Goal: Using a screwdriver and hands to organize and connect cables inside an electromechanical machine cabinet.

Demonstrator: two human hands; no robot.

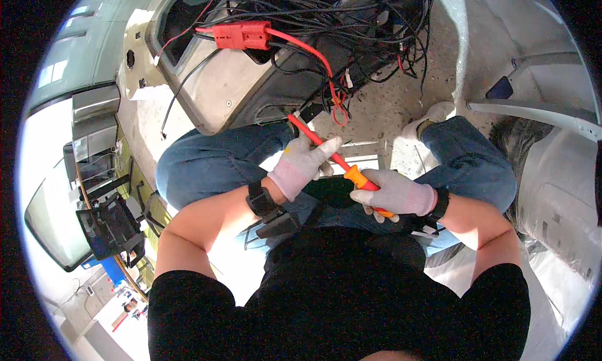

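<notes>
Screwdriver, red and orange: slanted, tip near the box; contact there unclear. Left hand: curled round the shaft. Right hand: closed on the handle. Hazard: tip could slip or snag nearby wires, should the left hand's guiding hold loosen.

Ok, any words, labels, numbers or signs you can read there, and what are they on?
None can be read.
Red connector: any marking is too small and blurred.
White tag among the black cables: too small to read.
Red-and-orange tool: no legible lettering shows.
</notes>
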